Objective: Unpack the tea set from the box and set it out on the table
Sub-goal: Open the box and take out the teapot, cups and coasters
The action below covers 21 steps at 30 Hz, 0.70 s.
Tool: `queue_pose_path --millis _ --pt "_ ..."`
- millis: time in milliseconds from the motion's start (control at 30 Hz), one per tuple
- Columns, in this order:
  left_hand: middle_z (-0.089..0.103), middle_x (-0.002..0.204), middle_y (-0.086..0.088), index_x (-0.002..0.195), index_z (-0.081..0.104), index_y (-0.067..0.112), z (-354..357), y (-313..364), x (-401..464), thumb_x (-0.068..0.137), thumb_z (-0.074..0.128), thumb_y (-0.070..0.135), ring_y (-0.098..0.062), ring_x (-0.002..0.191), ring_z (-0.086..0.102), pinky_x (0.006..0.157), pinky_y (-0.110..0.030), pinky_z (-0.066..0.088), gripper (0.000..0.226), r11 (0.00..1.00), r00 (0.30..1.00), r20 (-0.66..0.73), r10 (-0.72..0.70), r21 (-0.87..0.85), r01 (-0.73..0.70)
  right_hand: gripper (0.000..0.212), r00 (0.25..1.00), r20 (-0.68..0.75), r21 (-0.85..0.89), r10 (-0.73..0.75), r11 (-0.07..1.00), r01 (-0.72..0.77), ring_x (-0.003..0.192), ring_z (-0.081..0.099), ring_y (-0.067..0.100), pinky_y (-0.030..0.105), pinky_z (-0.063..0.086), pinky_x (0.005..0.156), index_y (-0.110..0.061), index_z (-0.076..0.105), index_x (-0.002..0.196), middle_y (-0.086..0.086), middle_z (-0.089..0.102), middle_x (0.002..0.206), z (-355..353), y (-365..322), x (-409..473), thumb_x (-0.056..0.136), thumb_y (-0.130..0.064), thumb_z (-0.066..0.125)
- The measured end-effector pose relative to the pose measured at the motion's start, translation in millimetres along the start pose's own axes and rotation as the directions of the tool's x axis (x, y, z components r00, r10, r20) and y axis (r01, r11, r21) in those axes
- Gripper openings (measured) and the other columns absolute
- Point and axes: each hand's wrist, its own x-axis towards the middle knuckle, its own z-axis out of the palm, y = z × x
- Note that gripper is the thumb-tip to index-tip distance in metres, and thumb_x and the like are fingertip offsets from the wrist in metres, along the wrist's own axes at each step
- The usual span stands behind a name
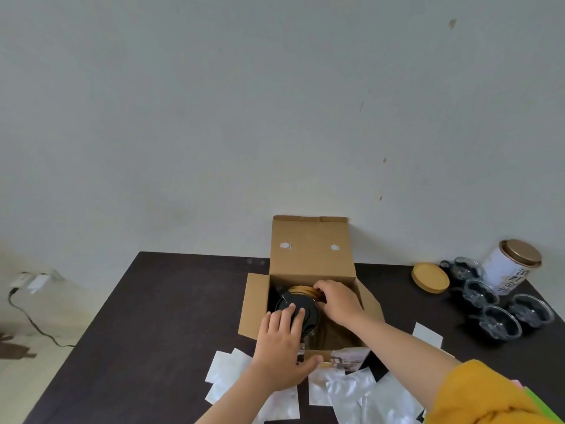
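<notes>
An open cardboard box (pixel 308 249) stands on the dark table (pixel 171 316), its lid flap up against the wall. Inside sits a glass teapot with a black lid (pixel 307 313) and, behind it, a stack of round wooden coasters (pixel 302 290). My left hand (pixel 282 353) rests over the near box edge with its fingers on the black lid. My right hand (pixel 337 299) reaches into the box and grips the wooden coasters. At the right stand several glass cups with black handles (pixel 501 306) and one wooden coaster (pixel 429 276).
A white tea tin with a bronze lid (pixel 512 264) stands at the far right by the wall. Several white and silver wrappers (pixel 351 390) lie along the table's near edge. A charger and cable (pixel 32 284) lie on the floor at left.
</notes>
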Motion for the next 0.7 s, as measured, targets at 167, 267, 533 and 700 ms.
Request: queue_pose_path --millis 167,267,533,700 --pt "0.009 0.158 -0.001 0.151 0.004 0.022 -2 1 -1 0.064 -0.002 0.083 -0.026 0.143 0.011 0.117 -0.042 0.003 0.106 1.0 1.0 -0.021 0.013 -0.001 -0.013 0.03 1.0 0.022 0.004 -0.017 1.0 0.017 0.109 0.06 0.017 0.03 0.049 0.091 -0.021 0.058 0.122 -0.002 0.064 0.118 0 1 6 0.091 -0.022 0.06" --pt "0.009 0.158 -0.001 0.151 0.004 0.022 -5 3 -2 0.062 -0.004 0.082 -0.026 0.143 0.01 0.117 -0.042 0.004 0.107 1.0 1.0 -0.019 0.006 -0.015 -0.007 0.021 0.997 0.031 -0.004 -0.07 0.998 0.07 0.1 0.062 0.015 0.028 0.05 0.086 -0.024 0.062 0.111 -0.004 0.066 0.108 -3 3 8 0.09 -0.025 0.061" --pt "0.062 0.12 -0.002 0.125 0.059 0.017 8 1 -2 0.076 0.037 0.079 -0.023 0.102 0.062 0.088 -0.04 0.052 0.081 0.999 0.987 -0.162 -0.002 -0.053 -0.007 0.015 0.959 -0.009 -0.057 -0.282 0.958 0.281 0.075 0.053 0.008 0.017 0.038 0.061 -0.024 0.064 0.095 -0.01 0.057 0.084 -46 3 -2 0.082 -0.027 0.058" --pt "0.063 0.118 -0.002 0.122 0.062 0.016 11 1 -3 0.075 0.043 0.075 -0.023 0.1 0.062 0.086 -0.04 0.052 0.079 1.0 0.962 -0.274 -0.009 -0.022 0.004 0.024 0.937 -0.2 -0.033 -0.286 0.958 0.285 0.072 0.051 0.007 0.015 0.038 0.061 -0.017 0.066 0.1 -0.013 0.052 0.084 -91 25 -29 0.078 -0.024 0.065"
